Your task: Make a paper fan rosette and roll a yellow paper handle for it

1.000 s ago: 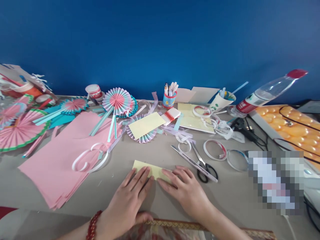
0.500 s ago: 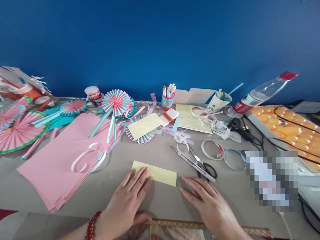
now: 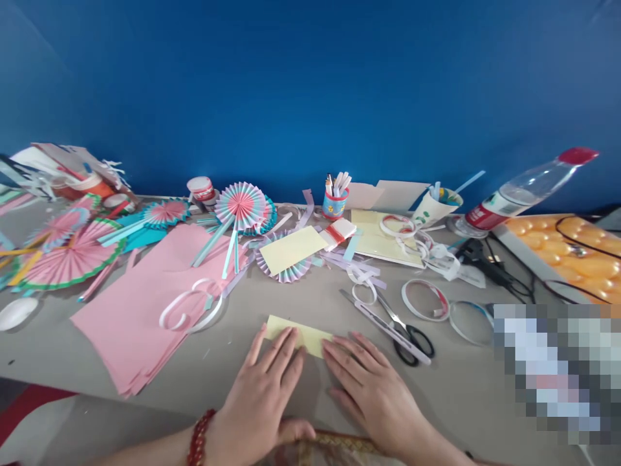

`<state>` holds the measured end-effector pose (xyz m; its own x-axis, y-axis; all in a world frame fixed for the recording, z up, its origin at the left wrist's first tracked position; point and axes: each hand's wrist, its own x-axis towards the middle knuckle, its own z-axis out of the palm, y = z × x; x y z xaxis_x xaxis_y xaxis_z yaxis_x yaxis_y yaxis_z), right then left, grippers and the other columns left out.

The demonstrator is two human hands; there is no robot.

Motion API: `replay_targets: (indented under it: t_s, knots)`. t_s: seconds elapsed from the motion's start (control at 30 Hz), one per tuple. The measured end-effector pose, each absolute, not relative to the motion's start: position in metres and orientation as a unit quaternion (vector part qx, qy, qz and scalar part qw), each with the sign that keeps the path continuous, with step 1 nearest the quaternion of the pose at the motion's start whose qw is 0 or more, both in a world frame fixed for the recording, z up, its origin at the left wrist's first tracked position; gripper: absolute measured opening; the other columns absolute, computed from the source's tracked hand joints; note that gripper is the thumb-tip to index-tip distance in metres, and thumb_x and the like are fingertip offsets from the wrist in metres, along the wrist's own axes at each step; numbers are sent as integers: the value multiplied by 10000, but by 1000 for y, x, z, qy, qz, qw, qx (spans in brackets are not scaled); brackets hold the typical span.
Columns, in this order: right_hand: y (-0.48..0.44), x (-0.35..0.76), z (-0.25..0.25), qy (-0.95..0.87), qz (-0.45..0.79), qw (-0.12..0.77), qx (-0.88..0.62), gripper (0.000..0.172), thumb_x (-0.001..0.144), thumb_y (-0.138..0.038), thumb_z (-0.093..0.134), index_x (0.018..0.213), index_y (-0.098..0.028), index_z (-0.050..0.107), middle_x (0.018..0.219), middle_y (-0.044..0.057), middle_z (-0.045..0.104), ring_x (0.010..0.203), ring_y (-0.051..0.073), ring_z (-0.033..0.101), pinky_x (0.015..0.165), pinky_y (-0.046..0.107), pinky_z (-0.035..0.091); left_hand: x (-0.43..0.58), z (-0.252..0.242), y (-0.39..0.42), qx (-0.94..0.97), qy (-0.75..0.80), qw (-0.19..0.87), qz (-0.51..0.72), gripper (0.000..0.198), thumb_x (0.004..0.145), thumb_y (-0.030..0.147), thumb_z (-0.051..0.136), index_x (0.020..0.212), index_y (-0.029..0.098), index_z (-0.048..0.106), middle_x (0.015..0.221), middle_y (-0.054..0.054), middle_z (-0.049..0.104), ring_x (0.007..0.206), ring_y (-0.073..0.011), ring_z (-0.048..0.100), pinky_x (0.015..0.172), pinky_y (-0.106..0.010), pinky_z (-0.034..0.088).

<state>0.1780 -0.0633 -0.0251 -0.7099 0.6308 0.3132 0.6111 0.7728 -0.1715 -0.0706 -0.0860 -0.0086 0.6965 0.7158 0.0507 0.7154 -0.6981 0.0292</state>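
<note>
A folded strip of pale yellow paper lies on the grey table right in front of me. My left hand, with a red bead bracelet at the wrist, lies flat with its fingers stretched over the strip's left half. My right hand lies flat too, fingers apart, its fingertips pressing on the strip's right end. Neither hand grips anything. Black-handled scissors lie open just right of my right hand.
A stack of pink paper with a curl of white tape backing lies at left. Pleated paper fans and a pen cup stand at the back. Tape rings, a tipped plastic bottle and cables lie at right.
My right hand, which had slid off to the right of the strip, has come back onto its right end. The view has shifted a little to the left.
</note>
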Motion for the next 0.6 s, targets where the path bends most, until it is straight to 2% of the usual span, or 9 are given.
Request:
replay_targets:
  t_s: [0.07,0.1,0.2,0.33,0.43,0.6]
  knots:
    - [-64,179,-29,-919,27,194,-343,316,1006,-313,462,1236,-186,637,1275,20,668,1177,212,573,1091,409,371,-60,-7,-85,933,359,-2,35,884,907,739,274,1501,87,334,1588,-181,261,1484,-337,152,1190,-563,14]
    - [-64,179,-30,-916,27,201,-346,307,1014,-305,442,1203,-190,655,1257,15,678,1169,210,578,1096,408,361,-56,-7,-83,941,336,1,29,916,904,750,238,1513,68,299,1594,-170,251,1494,-309,122,1204,-522,15]
    - [-62,179,-29,-914,19,213,-345,306,1018,-277,423,1194,-199,660,1255,18,680,1158,194,585,1093,387,358,-56,-10,-78,949,315,12,25,989,889,772,199,1523,14,236,1579,-180,284,1497,-280,115,1219,-476,45]
    - [-58,179,-24,-920,18,210,-331,312,1003,-270,464,1261,-203,626,1261,26,677,1157,175,590,1084,368,381,-87,-16,-76,940,341,20,12,946,903,743,289,1541,52,196,1570,-165,314,1479,-275,198,1217,-457,103]
    - [-57,180,-23,-921,30,207,-330,308,998,-276,478,1255,-202,631,1252,35,681,1164,181,589,1082,389,401,-118,-16,-78,925,380,6,-3,884,924,695,346,1551,94,182,1587,-137,286,1477,-277,215,1213,-463,92]
    - [-56,182,-27,-919,34,215,-328,301,1001,-249,463,1244,-205,636,1237,47,688,1157,186,595,1077,409,422,-140,-16,-82,894,447,-19,17,777,944,592,452,1534,124,261,1581,-134,305,1468,-307,242,1202,-489,159]
